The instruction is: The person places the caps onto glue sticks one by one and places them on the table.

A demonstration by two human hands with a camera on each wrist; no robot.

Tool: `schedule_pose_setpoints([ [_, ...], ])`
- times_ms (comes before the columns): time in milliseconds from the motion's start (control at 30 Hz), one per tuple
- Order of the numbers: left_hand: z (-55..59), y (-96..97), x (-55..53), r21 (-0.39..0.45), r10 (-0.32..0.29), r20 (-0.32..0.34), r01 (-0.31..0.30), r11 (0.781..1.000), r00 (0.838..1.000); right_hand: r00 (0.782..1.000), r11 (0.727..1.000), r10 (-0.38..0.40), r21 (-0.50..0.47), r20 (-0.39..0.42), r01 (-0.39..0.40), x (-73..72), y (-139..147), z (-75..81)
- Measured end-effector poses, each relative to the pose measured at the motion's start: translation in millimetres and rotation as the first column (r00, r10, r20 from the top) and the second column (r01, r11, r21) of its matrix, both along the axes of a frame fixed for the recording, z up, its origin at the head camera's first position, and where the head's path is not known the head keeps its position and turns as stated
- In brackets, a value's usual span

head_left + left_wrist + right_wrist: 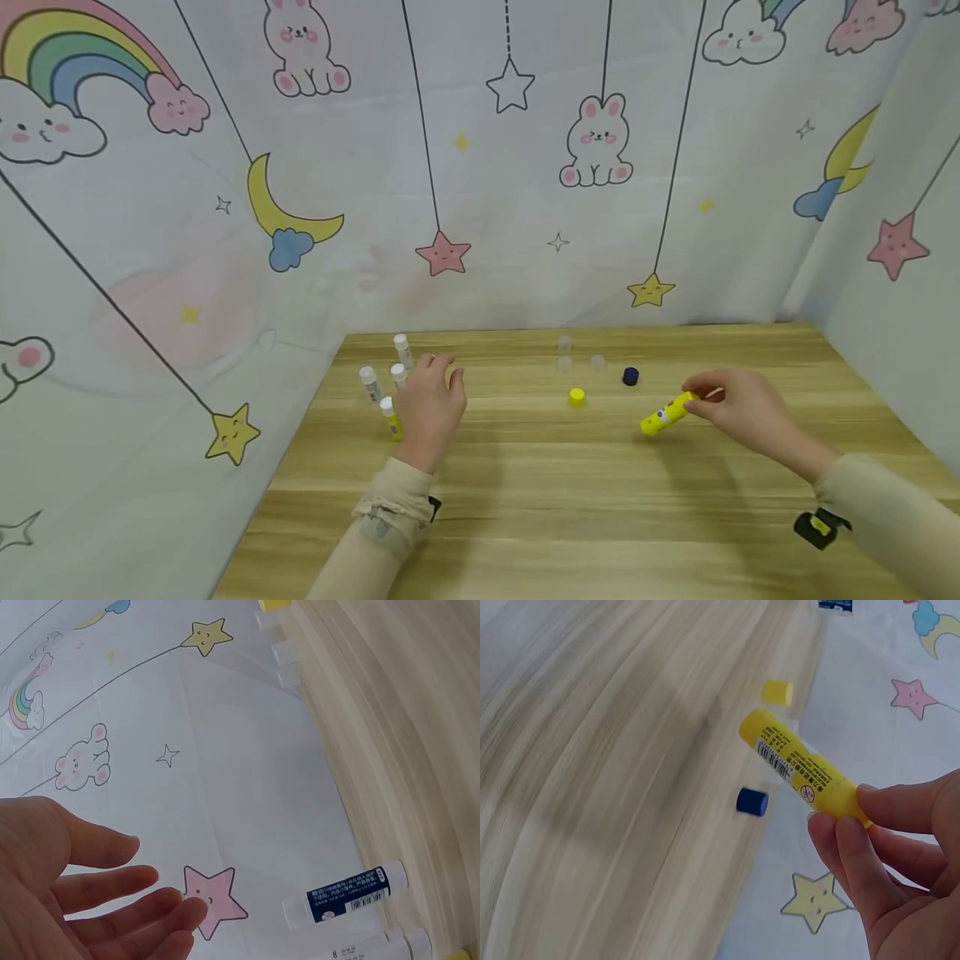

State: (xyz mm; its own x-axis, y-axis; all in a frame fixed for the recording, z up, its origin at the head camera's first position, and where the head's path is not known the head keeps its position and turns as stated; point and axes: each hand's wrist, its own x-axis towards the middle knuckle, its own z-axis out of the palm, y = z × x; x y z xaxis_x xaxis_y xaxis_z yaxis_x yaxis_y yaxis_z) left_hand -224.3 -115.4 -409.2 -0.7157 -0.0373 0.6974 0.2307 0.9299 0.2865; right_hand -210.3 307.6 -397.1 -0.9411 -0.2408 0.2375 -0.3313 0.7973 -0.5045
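Observation:
My right hand [738, 406] pinches one end of a yellow glue stick [666, 414], which tilts above the table. In the right wrist view, thumb and fingertips grip the glue stick [795, 761], and its barcode label shows. My left hand [433, 410] is beside a group of upright glue sticks; in the left wrist view the hand [112, 892] has loosely bent fingers and holds nothing. The group includes a white-topped yellow glue stick [391, 418] and a white-capped one [371, 385]. A dark-blue-labelled glue stick [349, 894] stands out in the left wrist view. The hand partly hides the group.
A yellow cap [576, 397] and a dark blue cap [631, 377] lie mid-table, with clear caps [597, 362] behind them. The wooden table [555, 508] ends at a printed cloth [510, 192] along the back and sides.

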Motion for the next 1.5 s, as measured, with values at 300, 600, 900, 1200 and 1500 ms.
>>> schedule_pose_setpoints([
  [300,-1.0,-22.3,4.0,0.017,0.032,-0.010,-0.031,0.999,0.999,1.000,0.999,-0.010,0.042,-0.018,0.010,5.3,31.7,4.3],
  [600,-11.1,-35.9,8.6,0.068,0.067,0.060,-0.071,0.995,0.996,0.999,0.993,-0.020,0.119,-0.038,0.024,13.4,61.9,4.4],
  [900,-21.1,-50.4,8.8,0.064,0.102,0.028,-0.104,0.993,0.994,0.998,0.979,-0.042,0.199,-0.043,0.050,14.7,90.5,7.3],
  [1200,-28.8,-55.3,10.4,0.104,0.104,0.102,-0.115,0.988,0.989,0.992,0.948,-0.068,0.302,-0.109,0.099,19.9,120.4,13.9],
  [1500,-35.2,-59.6,9.8,0.095,0.126,0.233,-0.152,0.984,0.964,0.985,0.923,-0.131,0.348,-0.115,0.163,22.7,136.0,12.7],
])
